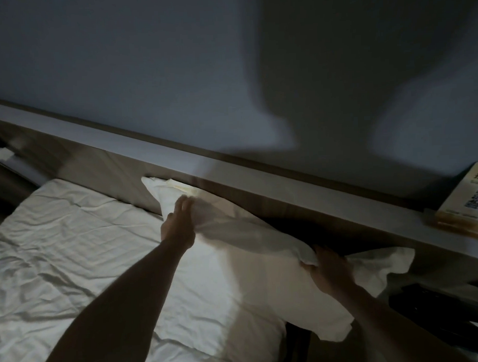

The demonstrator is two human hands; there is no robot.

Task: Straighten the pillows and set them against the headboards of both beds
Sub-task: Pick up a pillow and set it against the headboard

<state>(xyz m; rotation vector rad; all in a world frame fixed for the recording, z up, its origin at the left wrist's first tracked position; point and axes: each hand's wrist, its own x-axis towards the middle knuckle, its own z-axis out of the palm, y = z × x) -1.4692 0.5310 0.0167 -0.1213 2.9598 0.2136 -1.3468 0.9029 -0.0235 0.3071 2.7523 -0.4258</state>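
Observation:
A white pillow leans along the wooden headboard at the right end of a bed with a wrinkled white sheet. My left hand grips the pillow's upper edge near its left corner. Over on the right, my right hand holds the top edge close to the other corner, where loose pillowcase fabric hangs over the bed's side. The room is dim and the picture is slightly blurred.
A ledge runs along the headboard top below a grey wall. A card with a QR code stands on the ledge at the right. A dark object lies beside the bed at the lower right. White paper sits at far left.

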